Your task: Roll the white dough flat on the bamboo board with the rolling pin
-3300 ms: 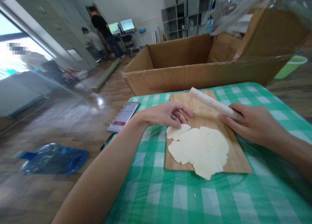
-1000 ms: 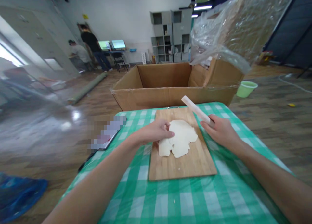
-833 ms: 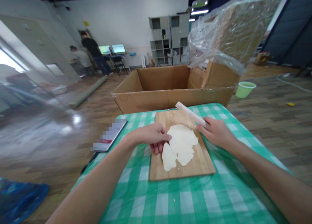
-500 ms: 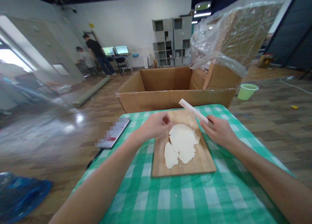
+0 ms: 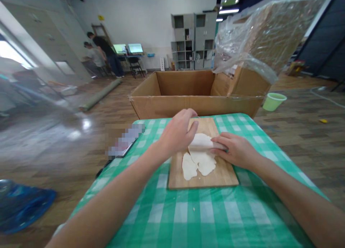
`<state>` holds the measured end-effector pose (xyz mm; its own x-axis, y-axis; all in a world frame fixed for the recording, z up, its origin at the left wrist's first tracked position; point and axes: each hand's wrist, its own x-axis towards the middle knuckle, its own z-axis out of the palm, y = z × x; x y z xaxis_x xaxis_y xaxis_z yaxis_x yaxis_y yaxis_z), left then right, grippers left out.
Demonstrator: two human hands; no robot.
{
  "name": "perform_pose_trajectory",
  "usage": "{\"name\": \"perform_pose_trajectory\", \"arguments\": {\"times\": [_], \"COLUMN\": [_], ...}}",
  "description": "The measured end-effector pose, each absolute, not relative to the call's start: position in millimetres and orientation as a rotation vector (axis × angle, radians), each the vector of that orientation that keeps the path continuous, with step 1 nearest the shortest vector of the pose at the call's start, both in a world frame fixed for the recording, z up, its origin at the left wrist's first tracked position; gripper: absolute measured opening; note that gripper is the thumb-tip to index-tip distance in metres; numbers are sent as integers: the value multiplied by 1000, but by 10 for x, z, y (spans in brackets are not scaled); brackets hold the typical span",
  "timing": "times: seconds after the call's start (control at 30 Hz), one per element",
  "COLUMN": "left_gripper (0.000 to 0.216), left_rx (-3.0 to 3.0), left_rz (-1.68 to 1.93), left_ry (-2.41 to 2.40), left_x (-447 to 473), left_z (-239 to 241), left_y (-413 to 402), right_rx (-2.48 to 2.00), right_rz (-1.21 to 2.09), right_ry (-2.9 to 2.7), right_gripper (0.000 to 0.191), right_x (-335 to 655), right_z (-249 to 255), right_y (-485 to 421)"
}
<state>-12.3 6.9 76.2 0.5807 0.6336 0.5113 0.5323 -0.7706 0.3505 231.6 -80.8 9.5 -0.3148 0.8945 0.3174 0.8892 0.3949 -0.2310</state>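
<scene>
Closest to me, the green-and-white checked tablecloth [image 5: 183,219], one small crumb [image 5: 194,209] on it in front of the wooden board [image 5: 229,178]. Blue plastic bottle [image 5: 25,208] on the floor, well left of the board, cut off at the edge of sight. On the board: smaller dough piece [image 5: 189,168] at left, just beside the large dough sheet [image 5: 206,165], ragged edges on both. Rolling pin [image 5: 203,143] lies crosswise over the far part of the large sheet. Right hand [image 5: 237,149] at the board's right edge, fingers closed around the pin's right end. Left hand [image 5: 179,131] above the board's left side, thumb and fingers apart, nothing gripped; can't tell whether the palm meets the pin's other end. Phone-like device [image 5: 128,147] left of the board, screen blurred out. Beyond the board, big open carton [image 5: 198,107], clear plastic wrap [image 5: 280,32] on its raised right part. Pale green bucket [image 5: 274,102] on the floor, far right of the board. Long green roll [image 5: 101,95] on the floor, far left. Farthest back past the board: two people, one in a dark top [image 5: 106,52], two lit monitors [image 5: 135,48], grey shelving [image 5: 192,43].
</scene>
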Motion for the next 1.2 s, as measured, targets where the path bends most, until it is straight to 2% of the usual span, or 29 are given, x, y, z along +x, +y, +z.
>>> {"name": "perform_pose_trajectory", "arguments": {"times": [0.13,0.27,0.53,0.8,0.93,1.07,1.2], "left_gripper": [39,47,58,50,53,53,36], "left_rx": [2752,2724,2714,2870,2695,2332,1998], "left_rz": [575,403,349,310,436,797,1279], "left_ry": [1026,1069,1092,940,988,944,992], "left_x": [-2,12,-19,4,-42,-213,-489], "left_z": [399,180,96,-62,-23,110,124], "left_y": [17,68,169,401,271,11,-120], "right_rx": [-1508,-1628,-1730,-1990,-2012,-1872,-1741], "right_rz": [23,-61,-200,-144,-87,-96,6], "right_ry": [-2316,-2271,-2278,-2236,-2188,-2196,-2107], "right_gripper": [38,50,59,64,65,62,51], "right_x": [2301,2351,2323,2244,2185,2213,2293], "right_z": [111,99,-14,58,95,-20,-206], "right_y": [-801,-761,-646,-648,-830,-1050,-1123]}}
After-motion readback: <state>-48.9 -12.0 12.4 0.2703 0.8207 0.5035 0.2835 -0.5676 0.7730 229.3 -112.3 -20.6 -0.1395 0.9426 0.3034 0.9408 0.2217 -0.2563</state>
